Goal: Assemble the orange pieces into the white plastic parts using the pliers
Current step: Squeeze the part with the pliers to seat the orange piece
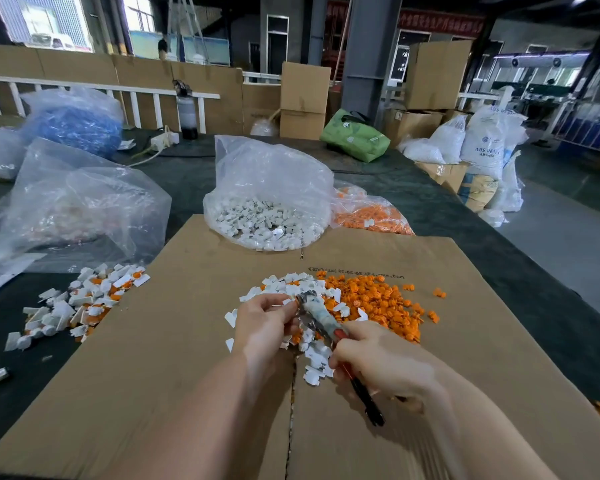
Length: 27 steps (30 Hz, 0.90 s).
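green bag [355, 136], stacked cardboard boxes [303, 98], white sacks [485, 147]

Orange pieces [381, 303] heaped beside white plastic parts [291, 284]; tape-wrapped pliers [317, 315] above.

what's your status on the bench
Right hand grips pliers. Left hand pinches white part at the jaws. Nothing in the way.

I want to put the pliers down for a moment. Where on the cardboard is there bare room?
The cardboard sheet is bare on its near left, between the finished pile and the left hand. It is also bare on the near right, below the loose orange pieces. The middle is crowded: white parts, pliers, right hand. The far edge holds the bag of white parts.
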{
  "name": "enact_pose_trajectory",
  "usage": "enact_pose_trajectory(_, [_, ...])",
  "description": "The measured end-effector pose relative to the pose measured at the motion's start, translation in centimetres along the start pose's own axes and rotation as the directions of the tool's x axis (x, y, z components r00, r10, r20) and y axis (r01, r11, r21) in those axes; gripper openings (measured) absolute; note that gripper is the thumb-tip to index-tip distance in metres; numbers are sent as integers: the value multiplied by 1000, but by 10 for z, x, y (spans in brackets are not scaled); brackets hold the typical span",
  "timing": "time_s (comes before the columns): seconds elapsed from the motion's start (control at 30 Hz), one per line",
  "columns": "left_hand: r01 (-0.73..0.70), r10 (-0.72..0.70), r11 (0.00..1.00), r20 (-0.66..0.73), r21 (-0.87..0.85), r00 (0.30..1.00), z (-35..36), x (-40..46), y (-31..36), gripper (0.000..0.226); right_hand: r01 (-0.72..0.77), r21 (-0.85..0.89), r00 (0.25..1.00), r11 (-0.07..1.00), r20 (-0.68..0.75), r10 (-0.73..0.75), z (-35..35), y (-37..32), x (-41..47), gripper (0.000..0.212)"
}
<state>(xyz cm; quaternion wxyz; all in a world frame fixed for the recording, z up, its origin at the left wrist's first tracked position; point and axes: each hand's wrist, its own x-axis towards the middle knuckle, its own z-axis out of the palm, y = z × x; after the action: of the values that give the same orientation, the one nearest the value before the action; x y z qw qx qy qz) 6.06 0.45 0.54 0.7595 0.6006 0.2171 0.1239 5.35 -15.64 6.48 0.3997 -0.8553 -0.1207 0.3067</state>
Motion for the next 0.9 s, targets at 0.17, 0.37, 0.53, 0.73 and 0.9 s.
enact_pose_trajectory(0.17, [16,-16,1000,9,-2,1000,0,-1,0,6,75,-257,991,963,-91,-102,4,-1,1,18])
enact_pose_trajectory(0.37, [16,-17,1000,-14,-23,1000,2,-4,-4,7,107,-340,979,934,-128,-159,10,4,4,22])
enact_pose_trajectory(0.53, [15,-15,999,-7,-50,1000,4,-10,-5,6,106,-343,968,933,-178,-175,15,10,4,26])
enact_pose_trajectory(0.73, [2,-6,994,-37,-111,999,8,-16,-4,9,158,-258,944,953,-245,-223,16,18,3,25])
enact_pose_trajectory(0.9, [-43,40,998,-76,-45,996,8,-11,-9,12,205,-183,900,961,-352,-259,19,29,5,18])
